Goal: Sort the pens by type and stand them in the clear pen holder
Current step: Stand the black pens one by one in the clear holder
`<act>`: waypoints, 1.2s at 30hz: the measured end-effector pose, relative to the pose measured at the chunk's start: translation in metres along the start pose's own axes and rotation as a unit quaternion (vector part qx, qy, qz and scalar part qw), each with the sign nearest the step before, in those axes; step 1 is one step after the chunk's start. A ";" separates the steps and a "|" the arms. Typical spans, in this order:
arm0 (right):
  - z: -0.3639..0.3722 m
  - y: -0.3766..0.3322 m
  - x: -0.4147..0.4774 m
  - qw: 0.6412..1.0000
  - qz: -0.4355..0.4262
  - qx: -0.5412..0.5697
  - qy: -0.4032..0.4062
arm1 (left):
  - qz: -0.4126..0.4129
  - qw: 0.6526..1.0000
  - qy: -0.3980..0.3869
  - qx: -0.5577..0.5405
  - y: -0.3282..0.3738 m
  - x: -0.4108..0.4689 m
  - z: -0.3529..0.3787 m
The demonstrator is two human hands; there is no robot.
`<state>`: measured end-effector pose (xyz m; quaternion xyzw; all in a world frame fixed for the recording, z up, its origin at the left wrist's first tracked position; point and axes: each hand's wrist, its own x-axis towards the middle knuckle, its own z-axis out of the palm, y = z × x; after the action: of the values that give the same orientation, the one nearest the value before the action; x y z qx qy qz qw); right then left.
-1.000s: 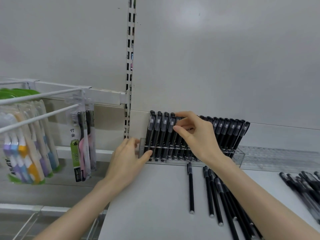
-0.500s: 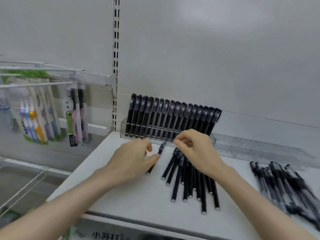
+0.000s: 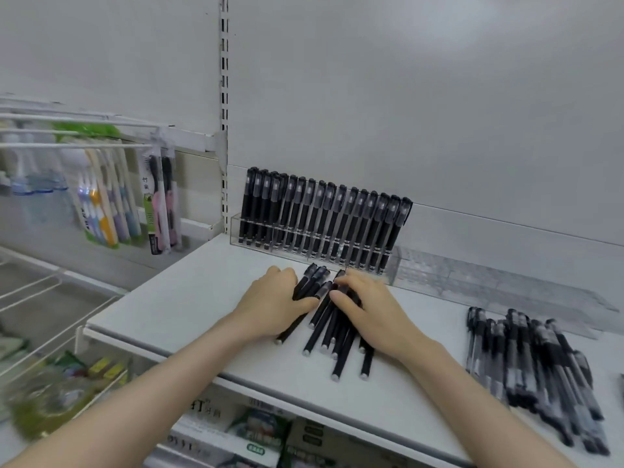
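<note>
two bare hands close on loose black pens fanned on a white shop shelf: the left hand curls round two, the right hand pinches others just beside it. behind, a clear pen holder against the grey back panel holds a row of capped pens, another pen pile lies well right, toothbrush packs hang left.

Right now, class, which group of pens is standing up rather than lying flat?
The row in the clear holder at the back; the middle pile and the right pile lie flat.
</note>
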<state>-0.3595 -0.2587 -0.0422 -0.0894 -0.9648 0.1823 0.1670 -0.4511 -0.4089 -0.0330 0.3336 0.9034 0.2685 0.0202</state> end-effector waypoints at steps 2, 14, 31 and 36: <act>-0.001 0.002 -0.001 1.000 0.003 0.007 -0.006 | -0.014 1.000 -0.016 -0.015 0.001 0.006 -0.005; -0.014 -0.008 -0.007 0.998 0.014 0.056 0.021 | 0.031 0.992 -0.012 -0.123 -0.011 -0.001 -0.014; -0.019 -0.092 0.079 0.879 0.041 0.452 0.146 | 0.140 0.918 -0.034 -0.370 -0.054 0.032 -0.057; -0.009 -0.106 0.113 0.882 0.056 0.416 0.215 | 0.183 0.911 -0.033 -0.369 -0.077 0.068 -0.061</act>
<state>-0.4733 -0.3264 0.0393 -0.1021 -0.7343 0.5520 0.3816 -0.5629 -0.4449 -0.0093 0.4707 0.6617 0.5707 0.1224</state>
